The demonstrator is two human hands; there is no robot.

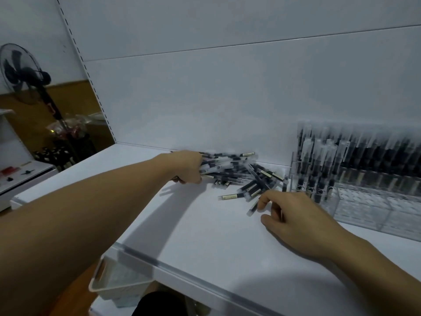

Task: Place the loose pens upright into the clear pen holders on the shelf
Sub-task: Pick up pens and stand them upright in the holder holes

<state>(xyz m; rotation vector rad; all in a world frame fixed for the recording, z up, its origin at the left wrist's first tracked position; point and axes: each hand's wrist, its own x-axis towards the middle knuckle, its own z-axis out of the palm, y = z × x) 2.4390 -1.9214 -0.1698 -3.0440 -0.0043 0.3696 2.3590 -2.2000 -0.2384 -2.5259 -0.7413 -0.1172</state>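
A: So, how far along is this looking?
B: Partway, I'm judging. The clear acrylic pen holder [364, 208] is standing at the right with its back rows full of upright dark pens [355, 160]; its front cells are looking empty.
A: And the rest?
B: A heap of loose black pens with clear caps [239, 172] is lying on the white shelf [205, 236] by the back wall. The left hand [189, 167] is curling round a bunch there. The right hand [296, 220] is touching one stray pen [252, 208] with bent fingertips, though I cannot tell whether it is gripping.

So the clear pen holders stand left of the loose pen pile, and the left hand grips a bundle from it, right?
No: the head view shows the clear pen holders right of the loose pen pile. The left hand does grip a bundle from it.
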